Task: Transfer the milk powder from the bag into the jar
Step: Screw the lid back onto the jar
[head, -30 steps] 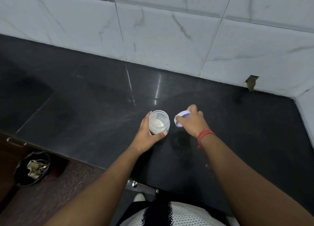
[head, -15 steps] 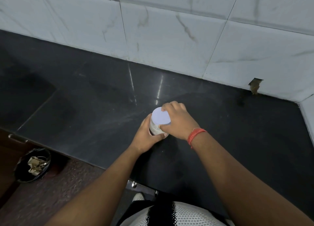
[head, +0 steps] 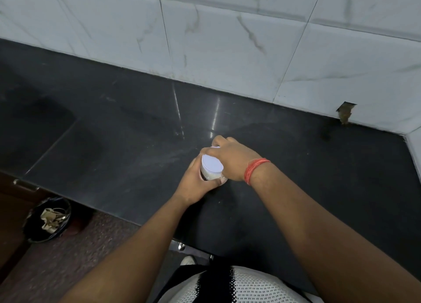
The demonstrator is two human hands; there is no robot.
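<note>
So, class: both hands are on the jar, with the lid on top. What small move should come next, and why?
Probably a twist of the lid with the right hand to tighten it. The lid sits flat on the jar, the right hand's fingers wrap its rim, and the left hand braces the jar on the counter.

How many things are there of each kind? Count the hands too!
Hands: 2, left hand and right hand
Jar: 1
Lid: 1
Red wrist thread: 1
Bin: 1
Total: 6
</note>
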